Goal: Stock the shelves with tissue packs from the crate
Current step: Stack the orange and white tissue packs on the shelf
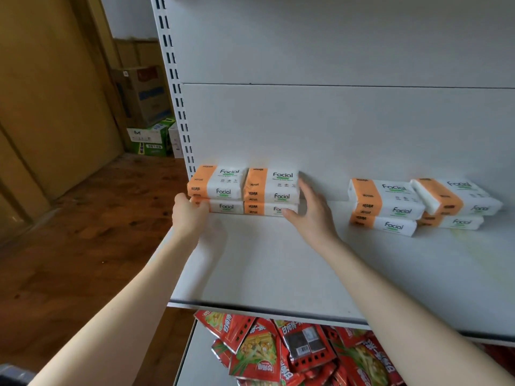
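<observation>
Orange-and-white "Facial" tissue packs stand on the white shelf [278, 263] against its back panel. The left group [245, 190] is two stacks of two, side by side. My left hand [189, 215] is at this group's left end, fingers curled round the orange end of the lower left pack [225, 206]. My right hand [309, 210] lies with straight fingers against the group's right end, its thumb at the front of the lower right pack [264, 208]. A second group of packs [418, 207], also stacked two high, sits further right, apart from both hands.
Red snack bags [292, 349] are piled on the shelf below. Left of the slotted upright [178, 101] is a wooden floor with stacked cardboard boxes [145, 107] at the back. A dark grey object [11, 374] shows in the bottom left corner.
</observation>
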`<control>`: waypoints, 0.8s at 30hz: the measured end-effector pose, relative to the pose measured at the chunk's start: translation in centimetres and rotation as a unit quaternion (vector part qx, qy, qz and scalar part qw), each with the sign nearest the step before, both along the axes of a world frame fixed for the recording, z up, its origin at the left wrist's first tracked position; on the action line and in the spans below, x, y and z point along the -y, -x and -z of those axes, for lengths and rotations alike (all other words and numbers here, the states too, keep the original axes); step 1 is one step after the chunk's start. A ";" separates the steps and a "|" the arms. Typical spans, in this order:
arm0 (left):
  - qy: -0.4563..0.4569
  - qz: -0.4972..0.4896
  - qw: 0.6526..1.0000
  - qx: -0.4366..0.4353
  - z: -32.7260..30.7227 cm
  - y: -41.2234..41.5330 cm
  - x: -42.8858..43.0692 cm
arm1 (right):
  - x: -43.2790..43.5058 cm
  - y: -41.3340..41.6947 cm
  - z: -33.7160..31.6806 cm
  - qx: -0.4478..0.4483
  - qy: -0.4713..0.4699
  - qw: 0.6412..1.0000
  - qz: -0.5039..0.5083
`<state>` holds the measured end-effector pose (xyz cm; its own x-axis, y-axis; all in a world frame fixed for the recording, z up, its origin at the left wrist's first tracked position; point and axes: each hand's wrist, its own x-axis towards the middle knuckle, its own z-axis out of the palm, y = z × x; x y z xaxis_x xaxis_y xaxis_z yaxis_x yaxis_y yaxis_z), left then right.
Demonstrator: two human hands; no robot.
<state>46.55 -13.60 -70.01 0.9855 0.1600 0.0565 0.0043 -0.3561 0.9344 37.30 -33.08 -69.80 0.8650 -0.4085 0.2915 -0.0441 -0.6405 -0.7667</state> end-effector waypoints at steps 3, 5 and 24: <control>0.004 -0.052 0.997 0.059 -1.1 3.9 1.6 | 1.0 2.9 0.0 0.015 -0.013 1.000 0.015; 0.013 -0.029 0.994 0.103 -1.6 6.6 3.5 | 2.2 4.6 0.2 0.025 -0.039 0.998 0.040; -0.062 0.305 0.950 0.032 -0.5 10.6 21.0 | 12.9 8.9 0.5 0.045 -0.142 0.976 0.161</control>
